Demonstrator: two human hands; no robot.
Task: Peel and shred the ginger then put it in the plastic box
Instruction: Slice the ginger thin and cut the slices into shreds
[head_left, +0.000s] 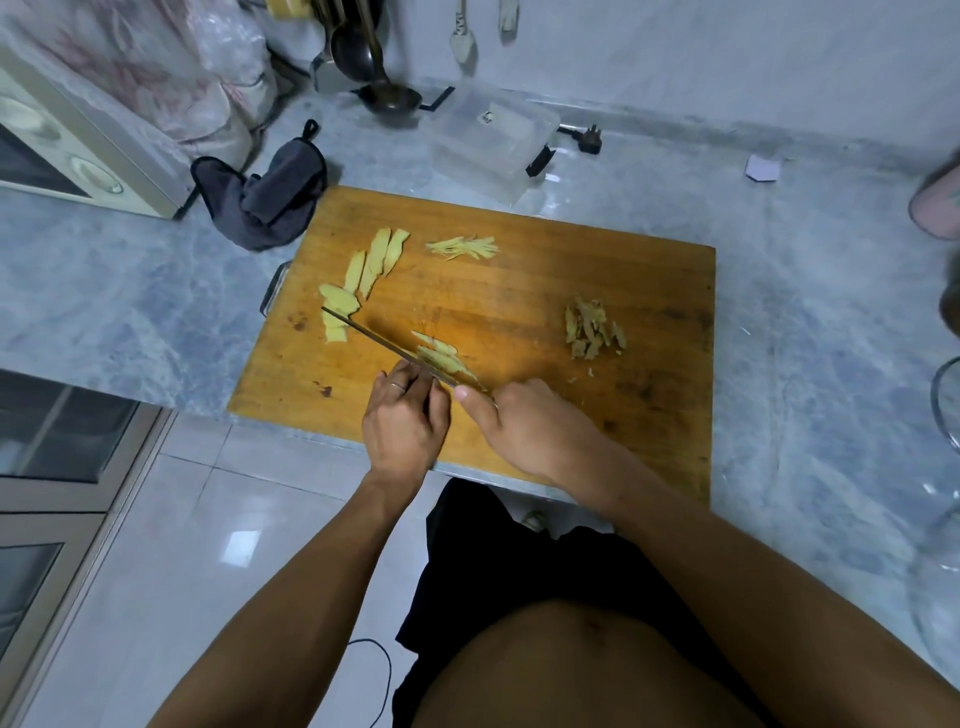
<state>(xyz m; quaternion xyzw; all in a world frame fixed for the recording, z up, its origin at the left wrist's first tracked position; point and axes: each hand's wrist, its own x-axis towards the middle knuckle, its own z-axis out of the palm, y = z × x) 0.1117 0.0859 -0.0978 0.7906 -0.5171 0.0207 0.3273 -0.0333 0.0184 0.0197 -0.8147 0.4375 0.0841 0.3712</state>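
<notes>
1. The right hand is wrapped round the handle of a thin steel knife, thumb pointing forward; the handle itself is hidden inside the grip. The blade runs away to the left across the wooden rectangular cutting board.
2. The left hand is set just beside the blade with its fingers curled down, apparently pressing on a small stack of pale yellow ginger slices at the knife's edge.
3. Peeling is judged done: a heap of brownish ginger peelings lies well apart on the right of the board.
4. Shredding is judged partly done: one small bundle of fine ginger shreds lies near the far edge, while a row of uncut flat ginger slices waits at the left, the blade tip resting over it.
5. The clear plastic box stands on the grey marbled counter beyond the board, with no ginger seen in it; the transfer is left.
6. A dark grey cloth lies left of the board, and a black plug beside the box. Nothing is seen between board and box.
</notes>
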